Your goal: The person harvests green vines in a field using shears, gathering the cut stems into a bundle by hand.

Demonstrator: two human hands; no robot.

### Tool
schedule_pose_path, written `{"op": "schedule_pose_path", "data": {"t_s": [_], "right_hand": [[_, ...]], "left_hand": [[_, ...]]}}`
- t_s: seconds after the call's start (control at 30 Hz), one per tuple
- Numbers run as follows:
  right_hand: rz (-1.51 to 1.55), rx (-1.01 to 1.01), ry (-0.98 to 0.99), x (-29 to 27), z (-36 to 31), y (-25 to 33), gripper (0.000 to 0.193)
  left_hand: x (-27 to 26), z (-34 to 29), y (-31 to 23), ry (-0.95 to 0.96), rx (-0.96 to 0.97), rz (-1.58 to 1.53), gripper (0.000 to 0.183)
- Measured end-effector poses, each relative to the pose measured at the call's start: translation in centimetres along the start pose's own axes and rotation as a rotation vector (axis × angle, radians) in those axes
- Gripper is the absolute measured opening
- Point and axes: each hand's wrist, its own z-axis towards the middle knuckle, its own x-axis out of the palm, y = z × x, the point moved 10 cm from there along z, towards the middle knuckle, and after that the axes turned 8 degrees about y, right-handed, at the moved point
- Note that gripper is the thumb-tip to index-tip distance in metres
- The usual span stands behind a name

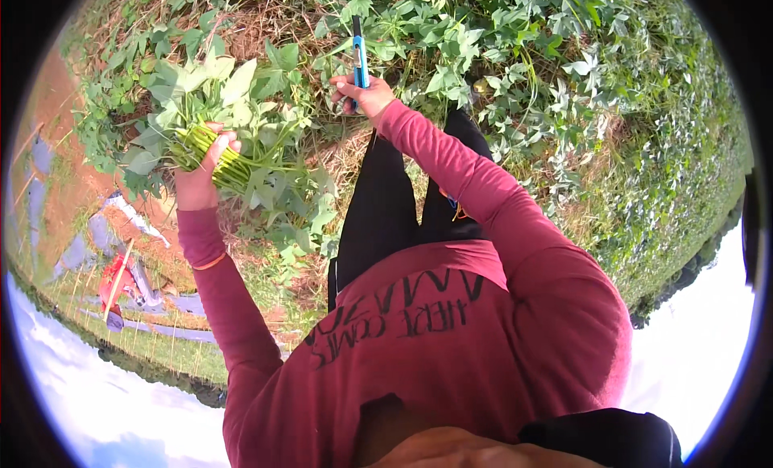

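Green leafy stems, gathered in a thick bunch (233, 167), are gripped by my left hand (211, 156). Their pale leaves fan out beyond the fingers, and more leaves hang below. My right hand (369, 96) is wrapped around the blue handle of a utility knife (360, 59). The knife's dark blade points away from me toward the low leafy vines (455, 53). Blade and bunch are well apart, with leaves and dry grass between them.
Dense vines cover the ground ahead and to the right. Dry brown straw (256, 40) shows between plants. At the left lie bare reddish soil (60, 90), grey sheeting (72, 259), a red shape (115, 281) I cannot make out and a leaning wooden stick (121, 276).
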Motion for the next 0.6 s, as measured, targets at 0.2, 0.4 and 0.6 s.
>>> {"op": "schedule_pose_path", "data": {"t_s": [0.2,0.4,0.6], "right_hand": [[-0.771,0.054,-0.240,-20.3,-8.0,7.0,0.046],[-0.731,0.122,-0.493,-36.5,-19.9,11.2,0.053],[-0.919,0.434,-0.453,-49.5,-25.1,10.7,0.072]], "left_hand": [[2.1,-2.1,7.1,-0.307,-0.278,0.991,0.028],[20.7,-5.8,18.8,0.065,-0.759,-0.212,0.026],[24.1,-1.3,17.3,-0.019,-0.569,0.156,0.024]]}}
